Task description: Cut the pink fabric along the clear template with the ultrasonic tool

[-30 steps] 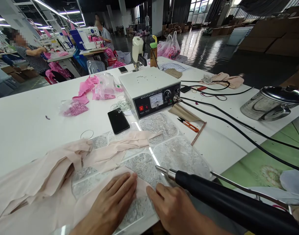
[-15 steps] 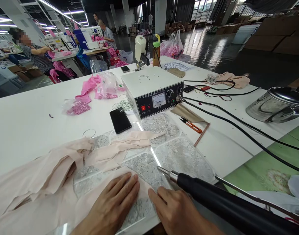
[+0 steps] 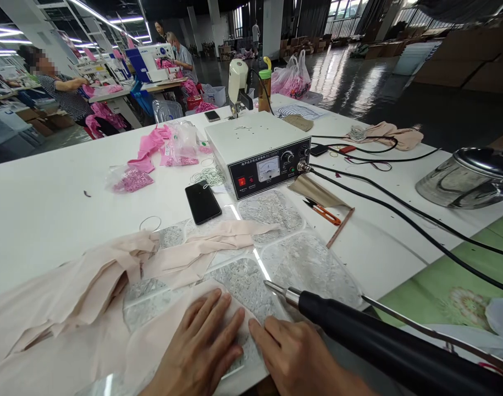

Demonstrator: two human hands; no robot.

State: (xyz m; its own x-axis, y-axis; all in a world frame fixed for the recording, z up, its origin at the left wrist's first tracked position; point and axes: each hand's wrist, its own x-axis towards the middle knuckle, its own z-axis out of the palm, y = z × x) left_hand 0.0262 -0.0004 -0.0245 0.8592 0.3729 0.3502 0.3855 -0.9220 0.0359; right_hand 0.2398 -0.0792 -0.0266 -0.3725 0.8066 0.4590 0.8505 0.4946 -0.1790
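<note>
My left hand (image 3: 202,341) lies flat with fingers stretched out, pressing on a pale pink fabric piece (image 3: 152,344). To its right, my right hand (image 3: 296,352) has its fingers curled, with thumb and forefinger at the tip of the same fabric, apparently pinching it. Just beyond my right hand is a black handheld welding tool (image 3: 358,324), its pointed metal tip over the clear, grey stone-patterned mat (image 3: 313,264); no hand is on it. Folded strips of the pink fabric (image 3: 210,245) lie ahead, and a larger fabric pile (image 3: 82,286) spreads to the left.
A welder control box (image 3: 263,154) with black cables stands behind the mat. A phone (image 3: 202,202), orange thread snips (image 3: 323,212) and a ruler-like strip (image 3: 341,228) lie nearby. A steel pot (image 3: 461,179) stands at right. Co-workers sit at sewing machines at far left.
My left hand has shifted slightly right across the fabric, its fingers spreading wider and its thumb coming into view. My right hand and the tool stay almost where they were.
</note>
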